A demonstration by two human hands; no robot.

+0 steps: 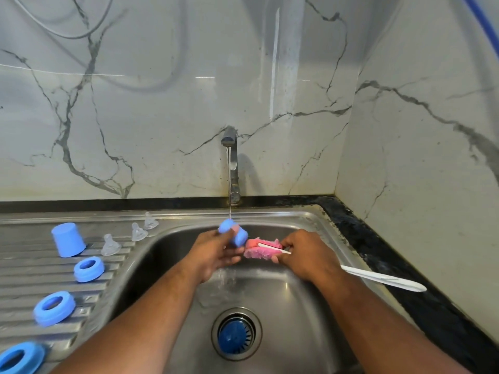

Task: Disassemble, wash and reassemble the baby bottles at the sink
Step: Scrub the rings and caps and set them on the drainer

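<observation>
While a thin stream of water (229,184) falls from the tap (231,157) at the far edge of the steel sink (283,215), the ribbed drainboard (24,276) on the left carries the loose bottle parts: a second blue cap (68,240) standing mouth down at the far end, three clear teats (110,245) (138,232) (150,221) in a slanting row along the basin's edge, and three blue collar rings (89,269) (54,308) (20,359) running toward the near left corner. A blue strainer (235,336) sits in the drain, a marble-patterned wall (135,125) rises behind, and a dark counter (378,247) borders the right side. Nothing stands between the hands and the tap.

The blue cap (233,233) being washed is a short matte cylinder, tilted on its side and slightly blurred, directly under the stream. The left hand (213,255) grasps it at the fingertips, above the middle of the basin. Just to its right, the right hand (307,255) is curled round a sponge brush (260,249), whose pink head lies against or just beside the cap's right end; which, I cannot tell. Its white handle (383,279) sticks out past the wrist to the right, over the sink's rim
</observation>
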